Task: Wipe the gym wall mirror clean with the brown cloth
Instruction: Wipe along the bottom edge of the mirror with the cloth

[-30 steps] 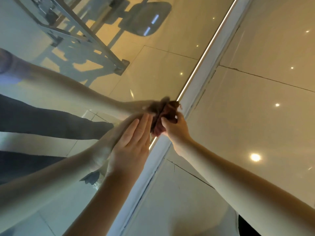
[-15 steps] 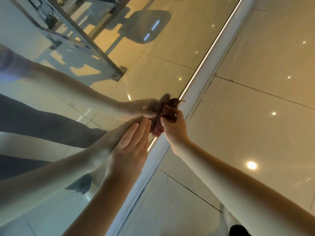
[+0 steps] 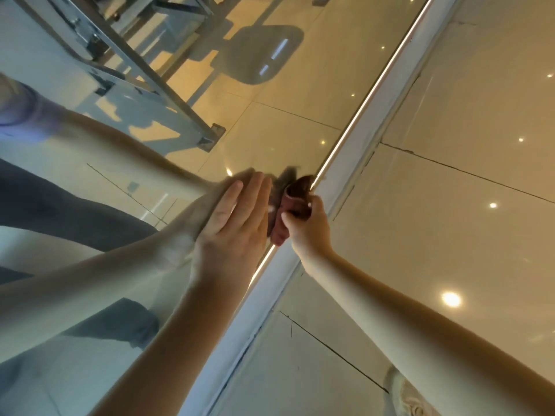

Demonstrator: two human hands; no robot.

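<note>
The gym wall mirror (image 3: 300, 115) fills the left half of our view. In its glass we see the reflected metal frame (image 3: 156, 94) of a gym machine at the upper left, and below it the reflections of both our arms. Our left hand (image 3: 237, 226) lies flat on the glass near the mirror's right edge, its fingers (image 3: 255, 193) straight and pressed together, pointing up. Just to the right, the brown cloth (image 3: 292, 205) is bunched into a wad and touches the glass at that edge, beside a thin lit strip (image 3: 369, 94) that runs along it. Our right hand (image 3: 307, 228) grips the cloth from below, fingers and thumb curled round the wad. Further right comes the pale border (image 3: 399, 94) of the mirror, running diagonally from upper right to lower left. Beyond it lie glossy tiles (image 3: 450, 241) with dark joint lines and small bright spots of light.
</note>
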